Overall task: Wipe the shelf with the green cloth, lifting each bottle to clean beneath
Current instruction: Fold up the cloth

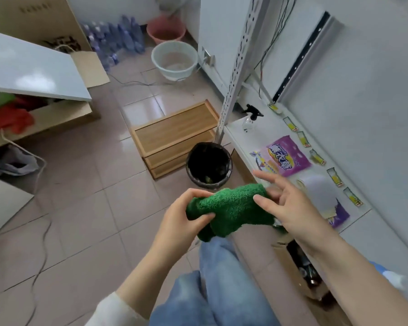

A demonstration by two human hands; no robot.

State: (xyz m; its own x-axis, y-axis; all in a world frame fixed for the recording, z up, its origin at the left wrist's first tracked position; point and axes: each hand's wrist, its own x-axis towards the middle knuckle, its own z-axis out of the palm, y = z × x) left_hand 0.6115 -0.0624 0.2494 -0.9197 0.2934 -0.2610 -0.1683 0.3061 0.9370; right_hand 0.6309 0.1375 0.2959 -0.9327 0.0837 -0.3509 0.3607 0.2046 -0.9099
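Note:
A bunched green cloth (231, 209) hangs between both hands, in front of my knees and left of the white shelf (243, 143). My left hand (186, 216) pinches its left end. My right hand (290, 205) touches its right end with the thumb and lower fingers, the other fingers spread. On the shelf stand a clear spray bottle with a black trigger (251, 118) at the far end, a purple detergent pouch (285, 156) in the middle, and a white rounded bottle (318, 194) beside a second purple pouch (339, 216), partly hidden by my right hand.
A black-lined bin (209, 164) stands on the floor just beyond the cloth, next to a wooden rack (174, 137). Two basins (174, 60), packed water bottles (114, 38), cardboard boxes (64, 114) and floor cables (43, 252) lie to the left. An open box (304, 271) sits under the shelf.

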